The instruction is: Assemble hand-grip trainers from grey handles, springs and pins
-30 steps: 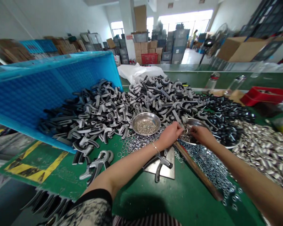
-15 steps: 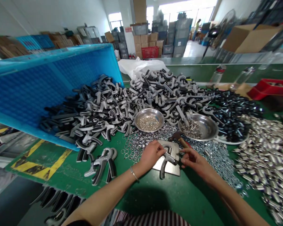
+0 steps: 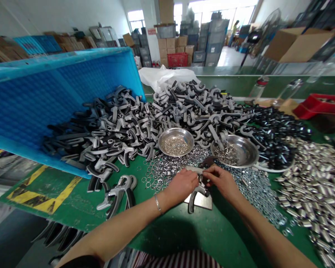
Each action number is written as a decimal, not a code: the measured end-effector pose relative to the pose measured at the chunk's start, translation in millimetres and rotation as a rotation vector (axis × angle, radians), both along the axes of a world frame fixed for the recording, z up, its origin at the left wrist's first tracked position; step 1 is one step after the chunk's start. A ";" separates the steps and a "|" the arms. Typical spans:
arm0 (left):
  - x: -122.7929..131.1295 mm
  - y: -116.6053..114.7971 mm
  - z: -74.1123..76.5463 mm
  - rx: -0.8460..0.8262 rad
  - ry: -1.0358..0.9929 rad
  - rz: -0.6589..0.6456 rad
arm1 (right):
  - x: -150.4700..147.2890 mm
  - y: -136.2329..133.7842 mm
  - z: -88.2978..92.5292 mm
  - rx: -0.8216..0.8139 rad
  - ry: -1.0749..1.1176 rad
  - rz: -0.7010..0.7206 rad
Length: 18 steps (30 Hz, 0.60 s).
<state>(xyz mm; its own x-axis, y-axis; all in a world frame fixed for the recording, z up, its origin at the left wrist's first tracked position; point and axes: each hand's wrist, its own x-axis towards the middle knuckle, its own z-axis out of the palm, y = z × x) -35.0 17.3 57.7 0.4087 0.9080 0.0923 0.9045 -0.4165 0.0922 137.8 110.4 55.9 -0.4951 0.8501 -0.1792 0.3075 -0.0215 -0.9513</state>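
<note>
A grey-and-black hand-grip exerciser point(image 3: 192, 203) lies on a flat metal plate point(image 3: 205, 202) in front of me. My left hand point(image 3: 182, 187) is closed on its upper part from the left, fingers bent over it. From the right, my right hand point(image 3: 220, 181) reaches the same piece, thumb and fingertips pinched together at its upper end. Whatever those fingertips hold is too small or hidden to make out. Behind the plate, partly covered by my right hand, a hammer point(image 3: 208, 161) shows its dark head.
Loose rings and nuts point(image 3: 251, 190) spread around the plate. Two metal bowls, one with small parts point(image 3: 190, 137), the other with pins point(image 3: 249, 150), stand behind. Grip handles point(image 3: 184, 100) pile up from a tipped blue crate point(image 3: 72, 83). Metal cylinders point(image 3: 312, 178) heap at right; assembled grips point(image 3: 118, 195) lie left.
My right hand has moved left and up, from beside the plate to the top of the exerciser. My left hand's fingers have shifted slightly on the piece.
</note>
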 end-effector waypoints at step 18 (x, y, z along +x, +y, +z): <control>0.2 -36.4 3.7 -0.094 -0.218 0.174 | 0.1 -0.9 -13.5 0.586 -0.399 0.240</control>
<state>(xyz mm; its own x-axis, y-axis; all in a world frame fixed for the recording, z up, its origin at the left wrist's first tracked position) -34.8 -19.1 61.4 0.2260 0.9714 0.0734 0.9161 -0.2376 0.3230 137.9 109.5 42.3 -0.6713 0.7384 0.0651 0.5642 0.5659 -0.6012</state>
